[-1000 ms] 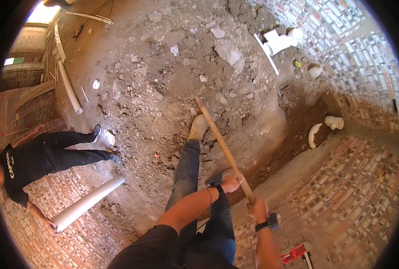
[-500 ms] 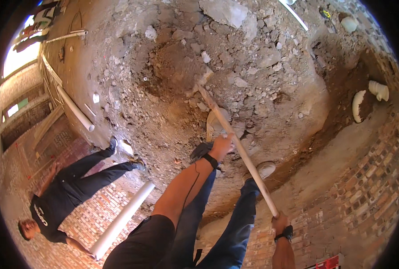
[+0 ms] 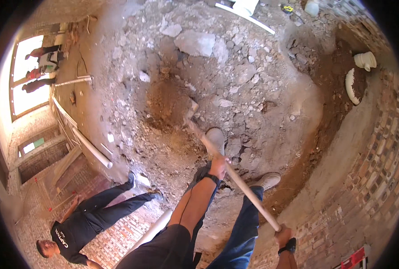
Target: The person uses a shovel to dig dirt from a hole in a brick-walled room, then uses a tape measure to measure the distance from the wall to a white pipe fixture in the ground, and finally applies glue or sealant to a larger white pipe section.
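I grip a long wooden handle (image 3: 249, 192) with both hands. My left hand (image 3: 218, 166) is closed on it around its middle, below my left shoe (image 3: 215, 138); my right hand (image 3: 283, 235) is closed near its lower end. The handle's dusty far end, with a pale head (image 3: 191, 107) whose shape I cannot make out clearly, rests in broken soil and rubble (image 3: 168, 101) beyond my feet. My right shoe (image 3: 267, 180) stands on the dirt beside the handle.
A co-worker (image 3: 80, 231) stands at lower left near a white pipe (image 3: 152, 228). More pipes (image 3: 92, 148) lie left. A trench (image 3: 325, 80) with white fittings (image 3: 365, 60) runs right along a brick wall. A pale slab (image 3: 195, 43) lies ahead; several people (image 3: 40, 71) are by a bright opening.
My left hand has slid up the handle from near my right hand. The far end has shifted in the soil. The view has turned, bringing the distant people and bright opening into sight.
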The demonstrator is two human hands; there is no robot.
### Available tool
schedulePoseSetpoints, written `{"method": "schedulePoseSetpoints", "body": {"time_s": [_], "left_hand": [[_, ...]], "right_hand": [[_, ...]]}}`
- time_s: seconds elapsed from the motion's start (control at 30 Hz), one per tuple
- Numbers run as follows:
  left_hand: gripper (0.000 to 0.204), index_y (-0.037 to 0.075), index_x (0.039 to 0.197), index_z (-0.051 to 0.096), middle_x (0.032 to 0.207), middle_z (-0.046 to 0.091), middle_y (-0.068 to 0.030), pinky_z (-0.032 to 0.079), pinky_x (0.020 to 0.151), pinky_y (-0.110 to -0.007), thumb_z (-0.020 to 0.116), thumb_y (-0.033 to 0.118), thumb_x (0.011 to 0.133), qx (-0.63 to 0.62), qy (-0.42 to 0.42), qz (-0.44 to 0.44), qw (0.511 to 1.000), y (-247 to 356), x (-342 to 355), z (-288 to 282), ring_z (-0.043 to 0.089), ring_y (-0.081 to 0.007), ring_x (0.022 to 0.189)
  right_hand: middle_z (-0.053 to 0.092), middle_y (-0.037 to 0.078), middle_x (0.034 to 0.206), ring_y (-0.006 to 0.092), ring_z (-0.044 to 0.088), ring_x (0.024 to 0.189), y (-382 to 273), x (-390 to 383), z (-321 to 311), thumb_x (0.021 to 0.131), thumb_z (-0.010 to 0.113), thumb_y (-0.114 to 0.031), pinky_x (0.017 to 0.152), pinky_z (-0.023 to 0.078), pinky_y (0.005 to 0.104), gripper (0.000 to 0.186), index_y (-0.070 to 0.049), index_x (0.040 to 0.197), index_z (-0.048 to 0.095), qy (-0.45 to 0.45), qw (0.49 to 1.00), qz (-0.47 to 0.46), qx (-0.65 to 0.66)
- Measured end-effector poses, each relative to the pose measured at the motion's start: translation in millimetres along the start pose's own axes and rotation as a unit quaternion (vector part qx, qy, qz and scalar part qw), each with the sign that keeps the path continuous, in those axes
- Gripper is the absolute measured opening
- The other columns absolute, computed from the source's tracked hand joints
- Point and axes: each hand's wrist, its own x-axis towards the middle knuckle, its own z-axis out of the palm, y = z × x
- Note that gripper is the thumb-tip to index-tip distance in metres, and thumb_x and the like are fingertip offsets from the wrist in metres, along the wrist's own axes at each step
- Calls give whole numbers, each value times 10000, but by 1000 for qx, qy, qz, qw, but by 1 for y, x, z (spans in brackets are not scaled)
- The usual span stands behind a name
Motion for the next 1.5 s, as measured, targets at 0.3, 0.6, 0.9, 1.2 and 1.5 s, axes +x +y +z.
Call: {"method": "schedulePoseSetpoints", "body": {"time_s": [0.3,0.6,0.9,1.2,1.5], "left_hand": [[65,90,941,540,833,585,-89,523,762,-418,592,97,903,100,-59,14,993,-24,-110,37,615,-263,799],[65,57,907,552,774,550,-87,529,708,-436,575,-2,890,208,-99,-31,972,-140,-198,138,590,-260,731],[64,56,891,596,766,601,-93,543,666,-396,659,55,904,342,-259,-115,896,-229,-180,215,624,-265,702],[62,39,929,579,750,609,-62,533,562,-371,628,77,929,551,-216,-91,801,-249,-114,375,621,-217,641],[58,94,925,580,765,592,-51,531,537,-383,637,93,939,451,-284,-162,831,-210,-86,574,602,-204,626]], "right_hand": [[678,186,711,405,675,685,47,-112,-15,772,734,-252,622,552,508,193,-85,851,676,1,997,77,-18],[724,200,843,405,707,825,127,-258,0,782,643,-329,748,572,500,324,-57,930,736,-53,980,150,123],[702,156,741,293,667,598,59,-337,83,848,697,-242,548,537,413,187,-61,895,704,204,953,224,14],[682,192,708,371,672,579,-72,-216,-58,846,623,-206,502,522,487,196,-40,950,633,161,869,363,295],[716,224,821,405,709,842,-76,-1,-223,716,767,-319,741,565,466,420,-9,994,710,116,725,405,545]]}}
